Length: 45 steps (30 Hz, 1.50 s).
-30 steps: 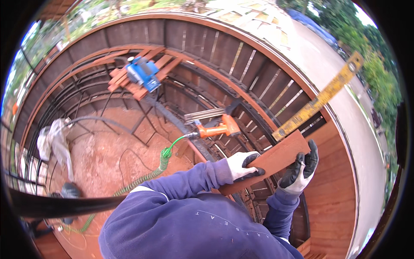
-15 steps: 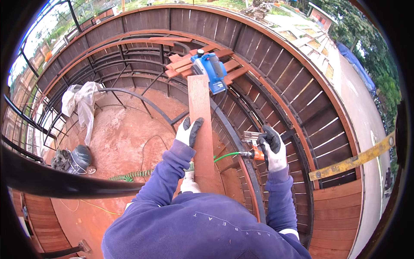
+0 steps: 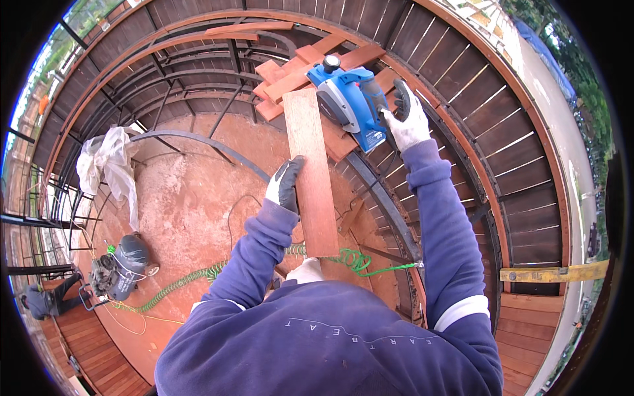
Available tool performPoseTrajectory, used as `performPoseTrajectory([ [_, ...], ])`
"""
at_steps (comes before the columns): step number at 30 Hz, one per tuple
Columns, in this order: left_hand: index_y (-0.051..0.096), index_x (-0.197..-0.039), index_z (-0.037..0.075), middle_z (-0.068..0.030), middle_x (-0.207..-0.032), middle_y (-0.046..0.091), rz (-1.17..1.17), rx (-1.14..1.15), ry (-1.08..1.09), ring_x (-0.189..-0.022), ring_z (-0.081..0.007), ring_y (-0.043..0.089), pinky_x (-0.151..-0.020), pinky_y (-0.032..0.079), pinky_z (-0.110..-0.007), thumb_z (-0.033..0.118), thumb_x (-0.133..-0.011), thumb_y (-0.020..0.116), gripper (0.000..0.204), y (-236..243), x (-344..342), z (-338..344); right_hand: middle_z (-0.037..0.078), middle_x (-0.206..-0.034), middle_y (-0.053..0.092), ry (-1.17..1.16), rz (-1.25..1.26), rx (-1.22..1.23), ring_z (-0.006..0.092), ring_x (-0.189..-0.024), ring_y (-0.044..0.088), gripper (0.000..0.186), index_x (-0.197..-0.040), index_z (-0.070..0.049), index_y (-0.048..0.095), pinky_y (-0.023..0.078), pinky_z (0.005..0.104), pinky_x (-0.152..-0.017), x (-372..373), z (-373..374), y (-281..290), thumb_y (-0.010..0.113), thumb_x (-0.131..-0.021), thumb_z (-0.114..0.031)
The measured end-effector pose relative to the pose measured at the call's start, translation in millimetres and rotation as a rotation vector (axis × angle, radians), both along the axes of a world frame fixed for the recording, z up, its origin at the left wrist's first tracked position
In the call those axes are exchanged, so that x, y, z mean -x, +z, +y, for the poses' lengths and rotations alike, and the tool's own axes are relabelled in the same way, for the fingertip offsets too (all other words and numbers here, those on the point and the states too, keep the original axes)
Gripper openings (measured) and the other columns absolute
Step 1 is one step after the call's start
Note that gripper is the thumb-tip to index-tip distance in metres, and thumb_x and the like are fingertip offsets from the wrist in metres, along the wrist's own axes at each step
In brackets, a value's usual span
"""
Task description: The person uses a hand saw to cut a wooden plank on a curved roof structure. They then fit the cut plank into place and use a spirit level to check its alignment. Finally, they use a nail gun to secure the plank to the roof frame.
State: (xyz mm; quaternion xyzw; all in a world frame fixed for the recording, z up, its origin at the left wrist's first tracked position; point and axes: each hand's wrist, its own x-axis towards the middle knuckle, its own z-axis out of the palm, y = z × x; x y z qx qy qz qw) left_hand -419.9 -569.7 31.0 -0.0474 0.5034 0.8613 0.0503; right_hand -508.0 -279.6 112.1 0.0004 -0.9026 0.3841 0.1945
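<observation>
My gloved left hand (image 3: 285,182) grips the long edge of a reddish board (image 3: 308,165), held lengthwise in front of me. My gloved right hand (image 3: 407,115) is at the rear handle of a blue electric planer (image 3: 347,105), thumb near the handle, fingers bent but apart from the thumb. The planer rests on loose reddish planks (image 3: 284,86) across the curved metal frame, just beyond the board's far end. A green coiled hose (image 3: 356,261) runs below, its coupling beside my right forearm; the tool it feeds is hidden.
A curved slatted wall (image 3: 495,119) and bare frame surround me. At left, clear plastic sheeting (image 3: 105,162) hangs over the frame and a compressor (image 3: 122,267) stands on the dusty floor. Another person (image 3: 46,297) is at lower left; a yellow level (image 3: 548,274) lies at right.
The board has swung from diagonal to upright in view. My right hand let go of it, passed near the orange nail gun and moved up to the planer; my left hand still holds the board.
</observation>
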Motion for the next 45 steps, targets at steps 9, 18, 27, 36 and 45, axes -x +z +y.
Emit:
performPoseTrajectory([
  [9, 0.058, -0.13, 0.002, -0.0038, -0.08, 0.06, -0.168, -0.851, -0.598, -0.066, -0.0187, 0.061, -0.064, 0.056, -0.035, 0.038, -0.106, 0.053, 0.044, -19.5, 26.1, -27.8, 0.011, -0.104, 0.074, 0.108, -0.324, 0.289, 0.0205, -0.087, 0.072, 0.043, -0.122, -0.006, 0.067, 0.057, 0.0337, -0.078, 74.1, -12.7, -4.2, 0.081, -0.085, -0.021],
  [18, 0.05, -0.125, -0.004, -0.0037, -0.068, 0.049, -0.035, -1.363, -0.864, -0.054, -0.0109, 0.056, -0.045, 0.052, -0.021, 0.025, -0.112, 0.038, 0.034, 2.7, 22.9, -16.9, 0.006, -0.083, 0.072, 0.031, -0.176, 0.775, 0.0117, -0.06, 0.063, 0.025, -0.107, 0.0, 0.071, 0.052, 0.027, -0.056, 5.5, -32.5, 2.1, 0.08, -0.085, -0.009],
  [27, 0.054, -0.123, -0.004, -0.0067, -0.071, 0.055, 0.078, -1.399, -1.06, -0.056, -0.0133, 0.061, -0.045, 0.056, -0.024, 0.029, -0.113, 0.032, 0.041, 9.4, 28.1, 3.5, 0.014, -0.09, 0.07, -0.044, 0.295, 1.019, 0.0205, -0.072, 0.067, 0.028, -0.113, 0.005, 0.064, 0.054, 0.0324, -0.067, -144.0, -18.6, 79.1, 0.066, -0.088, -0.007],
  [36, 0.058, -0.117, 0.002, -0.0047, -0.071, 0.053, 0.041, -1.103, -0.986, -0.057, -0.0175, 0.054, -0.05, 0.047, -0.034, 0.045, -0.106, 0.045, 0.046, 27.2, -3.9, 37.0, 0.017, -0.105, 0.068, 0.233, 0.55, 1.248, 0.0255, -0.086, 0.066, 0.036, -0.122, 0.004, 0.063, 0.056, 0.0396, -0.078, -303.2, 35.1, 73.7, 0.065, -0.091, -0.013],
  [45, 0.062, -0.125, 0.002, -0.0068, -0.11, 0.07, 0.227, 0.039, -0.126, -0.09, -0.0138, 0.067, -0.079, 0.056, -0.03, 0.033, -0.102, 0.068, 0.039, 94.6, -75.1, 90.6, 0.024, -0.136, 0.062, 0.039, 0.758, 1.482, 0.0335, -0.118, 0.065, 0.052, -0.144, 0.004, 0.049, 0.052, 0.0476, -0.1, -459.2, 47.1, 69.5, 0.054, -0.098, -0.02],
])
